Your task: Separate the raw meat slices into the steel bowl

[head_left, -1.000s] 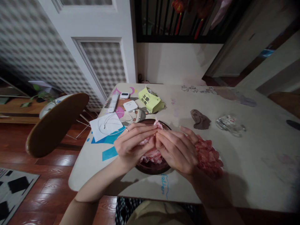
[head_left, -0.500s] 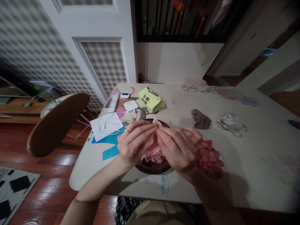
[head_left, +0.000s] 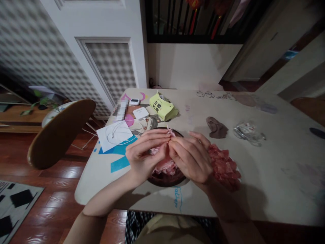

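Observation:
Both hands meet above a dark round bowl (head_left: 169,182) that holds pale pink raw meat (head_left: 166,166). My left hand (head_left: 147,154) is closed, thumb and fingertips pinching a small piece of raw meat (head_left: 171,133) that pokes up between the hands. From the other side my right hand (head_left: 191,157) pinches the same piece with its fingertips; its little finger sticks out. Most of the piece is hidden behind the fingers. Just right of my right hand lies a heap of darker red meat chunks (head_left: 224,166), with a white edge showing under it.
Behind the bowl stand a yellow-green packet (head_left: 164,106), a white box (head_left: 140,113) and a small device (head_left: 134,101). A cable lies over white paper (head_left: 114,135) at left. A brown cloth (head_left: 216,127) and a clear plastic bundle (head_left: 247,132) lie to the right. A chair (head_left: 62,134) stands left.
My left thumb has moved up towards the fingertips, and my right hand has turned slightly. Both hands stay together at the piece of meat. The view has shifted a little.

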`<state>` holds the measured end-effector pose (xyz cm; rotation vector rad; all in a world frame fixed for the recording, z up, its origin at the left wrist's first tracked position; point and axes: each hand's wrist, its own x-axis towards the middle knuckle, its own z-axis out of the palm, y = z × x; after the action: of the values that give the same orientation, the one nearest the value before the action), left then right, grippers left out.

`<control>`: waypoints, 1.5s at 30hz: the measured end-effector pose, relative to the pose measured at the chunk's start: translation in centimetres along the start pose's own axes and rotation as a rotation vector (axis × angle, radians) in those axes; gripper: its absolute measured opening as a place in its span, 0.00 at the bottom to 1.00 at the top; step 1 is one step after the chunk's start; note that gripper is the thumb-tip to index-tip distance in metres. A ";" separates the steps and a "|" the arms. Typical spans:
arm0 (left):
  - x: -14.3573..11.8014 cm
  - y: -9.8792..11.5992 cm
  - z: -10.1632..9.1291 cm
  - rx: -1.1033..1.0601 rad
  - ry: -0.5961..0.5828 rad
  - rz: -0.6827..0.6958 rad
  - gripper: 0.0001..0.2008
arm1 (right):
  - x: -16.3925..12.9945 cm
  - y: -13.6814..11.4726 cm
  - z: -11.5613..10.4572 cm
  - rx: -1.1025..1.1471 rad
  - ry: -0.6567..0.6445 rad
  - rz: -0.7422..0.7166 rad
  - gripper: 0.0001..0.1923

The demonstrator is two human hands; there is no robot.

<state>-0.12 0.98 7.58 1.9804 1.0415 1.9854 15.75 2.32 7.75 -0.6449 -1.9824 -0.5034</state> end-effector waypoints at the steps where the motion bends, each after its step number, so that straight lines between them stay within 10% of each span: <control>1: 0.0 0.0 0.1 -0.018 0.000 -0.015 0.09 | 0.0 0.0 0.0 0.004 0.005 0.005 0.09; 20: 0.1 -0.4 0.3 -0.162 0.074 -0.138 0.10 | 0.8 -0.3 0.4 0.178 0.158 0.247 0.10; 34: 0.0 -1.0 0.4 0.025 0.091 0.140 0.14 | 0.8 -0.4 0.3 0.060 0.093 0.166 0.13; 45: 0.1 -1.7 0.1 0.024 0.154 -0.064 0.07 | 1.1 -0.2 0.9 0.216 0.165 0.273 0.12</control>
<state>-0.63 2.35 6.70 1.8049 1.1516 2.1278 14.60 2.94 8.29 -0.7004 -1.7302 -0.1673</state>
